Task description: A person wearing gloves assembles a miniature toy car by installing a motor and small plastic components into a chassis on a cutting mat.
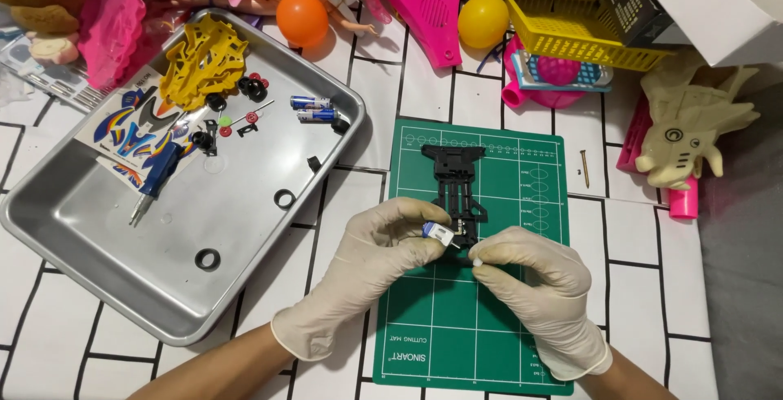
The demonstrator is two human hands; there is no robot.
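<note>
While the left hand [371, 257] fingers pinch a small motor [438, 234] at the black chassis [457, 188], right hand [534, 282] fingers clamp a tiny white part [478, 260]; either could slip onto the green mat [457, 327].

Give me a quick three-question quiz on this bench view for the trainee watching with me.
1. True or false: the black chassis lies on the green cutting mat.
2. Which thing sits inside the metal tray? A) the yellow basket B) the yellow car body shell C) the orange ball
3. What does the left hand pinch at the chassis end?

Key
1. True.
2. B; the basket and ball lie beyond the tray's rim.
3. A small blue and white motor, while the right hand pinches a tiny white part beside it.
</note>
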